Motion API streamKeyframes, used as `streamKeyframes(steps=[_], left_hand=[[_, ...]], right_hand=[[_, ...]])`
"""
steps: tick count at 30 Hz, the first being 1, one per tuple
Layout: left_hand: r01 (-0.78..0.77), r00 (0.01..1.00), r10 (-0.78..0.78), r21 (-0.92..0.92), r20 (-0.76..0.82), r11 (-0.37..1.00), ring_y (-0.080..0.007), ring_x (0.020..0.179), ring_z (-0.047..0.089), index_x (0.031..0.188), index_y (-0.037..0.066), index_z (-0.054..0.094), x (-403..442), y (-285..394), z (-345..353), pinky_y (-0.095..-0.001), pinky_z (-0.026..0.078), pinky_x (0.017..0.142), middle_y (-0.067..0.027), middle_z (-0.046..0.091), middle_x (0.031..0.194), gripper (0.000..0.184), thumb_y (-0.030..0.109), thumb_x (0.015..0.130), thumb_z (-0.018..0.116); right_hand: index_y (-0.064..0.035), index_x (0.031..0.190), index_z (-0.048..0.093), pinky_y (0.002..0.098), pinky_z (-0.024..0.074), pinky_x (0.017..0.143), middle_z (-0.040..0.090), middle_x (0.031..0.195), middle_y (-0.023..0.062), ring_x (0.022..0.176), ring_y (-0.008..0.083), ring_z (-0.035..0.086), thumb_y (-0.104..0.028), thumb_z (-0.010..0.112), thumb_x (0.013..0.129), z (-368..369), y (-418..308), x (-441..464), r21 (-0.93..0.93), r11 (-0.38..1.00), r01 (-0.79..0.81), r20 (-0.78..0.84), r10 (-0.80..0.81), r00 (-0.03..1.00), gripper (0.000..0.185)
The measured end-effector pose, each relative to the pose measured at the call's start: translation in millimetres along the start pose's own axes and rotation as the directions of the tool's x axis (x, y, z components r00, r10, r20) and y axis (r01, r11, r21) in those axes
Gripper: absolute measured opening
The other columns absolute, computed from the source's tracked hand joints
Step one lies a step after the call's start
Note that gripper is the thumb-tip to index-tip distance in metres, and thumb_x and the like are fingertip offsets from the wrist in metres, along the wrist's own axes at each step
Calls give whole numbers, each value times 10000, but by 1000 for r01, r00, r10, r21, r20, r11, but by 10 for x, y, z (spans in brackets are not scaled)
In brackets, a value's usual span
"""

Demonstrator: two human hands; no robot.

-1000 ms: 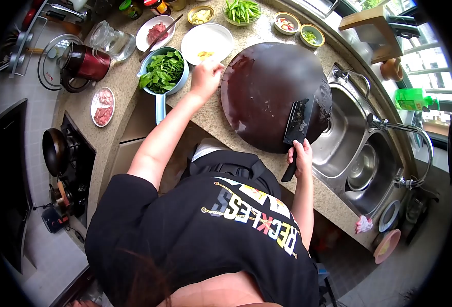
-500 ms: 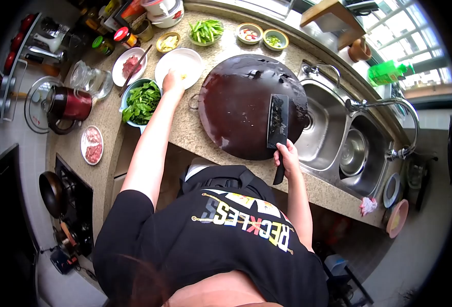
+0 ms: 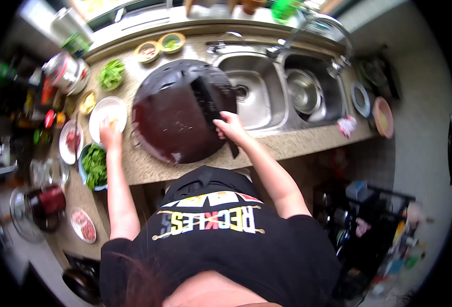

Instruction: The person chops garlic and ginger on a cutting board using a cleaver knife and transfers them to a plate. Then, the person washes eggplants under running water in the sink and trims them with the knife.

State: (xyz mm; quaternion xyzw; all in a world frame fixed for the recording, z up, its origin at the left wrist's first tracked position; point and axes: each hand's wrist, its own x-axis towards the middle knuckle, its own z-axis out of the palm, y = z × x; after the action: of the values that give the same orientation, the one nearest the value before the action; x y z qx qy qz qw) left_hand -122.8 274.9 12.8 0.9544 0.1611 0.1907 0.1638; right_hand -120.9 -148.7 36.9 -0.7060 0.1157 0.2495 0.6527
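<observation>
So my left hand (image 3: 109, 132) had just gone from near the board's edge to the white plate (image 3: 97, 111), fingers down by some yellowish bits (image 3: 114, 122). Too blurry to tell if I was pinching any, tbh. My right hand (image 3: 229, 126) was wrapped round the handle of the cleaver (image 3: 204, 100), its blade over the big dark board (image 3: 159, 120). That meant one hand was at the plate while the other kept the cleaver. Leafy greens (image 3: 94, 166) sat close to my left wrist, and the sink (image 3: 261, 97) was just beyond the board's right side.
</observation>
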Motion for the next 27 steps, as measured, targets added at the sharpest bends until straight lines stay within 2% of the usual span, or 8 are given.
streamKeyframes(steps=[2, 4, 6, 8, 10, 13, 18, 27], left_hand=[[-109, 991, 101, -87, -88, 990, -357, 963, 587, 1158, -15, 598, -45, 106, -57, -414, 474, 844, -196, 605, 1043, 341, 83, 831, 601], [-152, 986, 139, -160, -87, 975, -332, 936, 597, 1143, -16, 607, -105, 240, -96, -386, 497, 801, -182, 604, 1048, 311, 75, 846, 604], [-125, 992, 123, -248, -21, 961, -292, 910, 607, 1130, -14, 615, -199, 541, -259, -350, 519, 744, -169, 601, 1045, 293, 64, 848, 610], [-160, 986, 164, -332, -16, 930, -263, 877, 615, 1122, -11, 619, -297, 701, -279, -327, 529, 701, -154, 599, 1039, 281, 44, 847, 611], [-215, 972, 233, -404, -6, 889, -265, 845, 618, 1107, 9, 628, -369, 804, -262, -331, 527, 693, -138, 601, 1028, 267, 8, 841, 610], [-332, 941, 333, -324, -55, 886, -284, 839, 611, 1076, 24, 647, -470, 945, -217, -360, 508, 719, -138, 616, 997, 241, 10, 838, 612], [-337, 933, 360, -405, -23, 850, -301, 862, 608, 1077, 23, 648, -653, 1211, -281, -372, 498, 755, -146, 623, 992, 252, -5, 828, 616], [-444, 893, 430, -408, -132, 797, -298, 876, 610, 1069, 9, 653, -940, 1770, -331, -371, 501, 783, -151, 627, 976, 263, -53, 818, 608]], right_hand=[[39, 1057, 536, 321, 525, 474, 615, 703, 106, 545, 167, 623, -179, 636, 857, 37, 70, 226, -131, 991, 8, 0, -8, 1000, 312], [16, 900, 498, 334, 537, 510, 605, 713, 132, 590, 171, 632, -188, 645, 859, 138, -179, 124, -371, 927, 56, -57, -83, 995, 254], [42, 912, 500, 389, 546, 609, 633, 777, 218, 673, 271, 671, -211, 664, 831, 199, -292, 94, -584, 809, 71, -38, -114, 993, 312], [40, 952, 551, 450, 505, 811, 646, 884, 251, 898, 397, 633, -275, 694, 797, 243, -145, 202, -775, 609, 171, -36, -312, 949, 380], [34, 952, 581, 447, 502, 830, 647, 917, 243, 926, 386, 630, -310, 702, 790, 233, -203, 209, -827, 545, 134, 12, -222, 975, 399], [5, 901, 665, 415, 527, 809, 677, 904, 197, 907, 343, 657, -339, 725, 779, 254, -302, 111, -862, 500, 80, -27, -204, 979, 370], [6, 967, 593, 406, 536, 743, 675, 841, 183, 855, 322, 672, -402, 698, 805, 240, -314, -80, -883, 470, 7, -136, -269, 953, 451], [-59, 1034, 531, 464, 492, 696, 644, 778, 172, 787, 366, 643, -376, 630, 866, -561, -15, -685, -643, 760, 92, -260, -330, 908, 372]])
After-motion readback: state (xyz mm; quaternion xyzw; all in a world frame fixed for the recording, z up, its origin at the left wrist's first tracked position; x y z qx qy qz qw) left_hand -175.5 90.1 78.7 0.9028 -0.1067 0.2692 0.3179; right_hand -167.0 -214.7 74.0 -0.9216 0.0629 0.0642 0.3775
